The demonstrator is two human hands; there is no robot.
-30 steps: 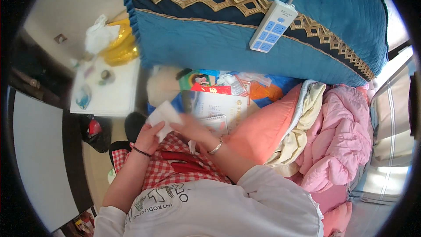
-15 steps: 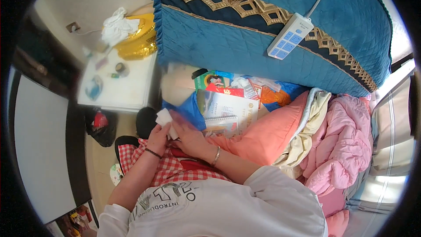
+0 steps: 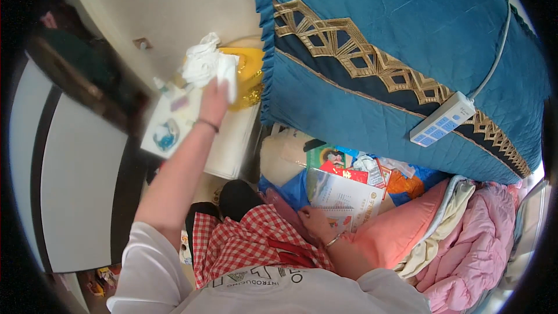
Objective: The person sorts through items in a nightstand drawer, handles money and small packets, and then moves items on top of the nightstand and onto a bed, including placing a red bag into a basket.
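My left hand [image 3: 214,104] is stretched out over the white nightstand [image 3: 222,161], closed on a folded white cloth or tissue [image 3: 228,75]. Right behind it sits a crumpled white cloth [image 3: 201,64] on a shiny gold-yellow bag [image 3: 251,84]. My right hand [image 3: 317,221] rests low beside a spiral-bound booklet [image 3: 342,219], its fingers curled; whether anything is between them is hidden. Past that hand lies a pale printed folder [image 3: 337,189], with a red packet [image 3: 343,171] and blue plastic [image 3: 294,191] about it.
A teal quilted cover [image 3: 360,93] with a gold-patterned band slopes over the back, bearing a white power strip [image 3: 443,119]. To the right are a coral quilt [image 3: 401,221] and a pink quilt [image 3: 474,244]. A blue-and-clear item [image 3: 166,135] stands on the nightstand.
My left hand has carried the folded white piece from my lap out to the nightstand. My right hand has let go of it and moved beside the booklet. The view has shifted left.
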